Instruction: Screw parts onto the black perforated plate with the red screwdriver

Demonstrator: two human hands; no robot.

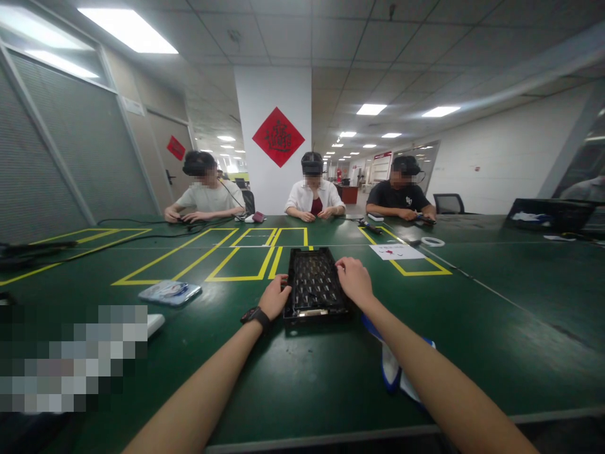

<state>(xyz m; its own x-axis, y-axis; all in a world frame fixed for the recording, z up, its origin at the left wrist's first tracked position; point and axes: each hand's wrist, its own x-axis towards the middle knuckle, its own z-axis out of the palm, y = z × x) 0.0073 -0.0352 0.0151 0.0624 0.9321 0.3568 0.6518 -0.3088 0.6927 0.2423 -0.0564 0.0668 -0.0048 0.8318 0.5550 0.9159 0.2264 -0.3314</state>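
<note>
Fingers of both hands rest on a black tray lying flat on the green table. Left hand curls against the tray's left edge; right hand lies over its right rim, loosely bent, neither closed around anything. The tray's long axis runs straight away from the person, between the two hands. A phone lies off left; three seated people sit across the far side.

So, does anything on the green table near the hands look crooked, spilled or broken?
Nothing stands out. The black tray lies flat and square to the table edge, with the left hand and right hand resting on its sides. The phone lies flat on the table. No spill or damage is visible.
</note>
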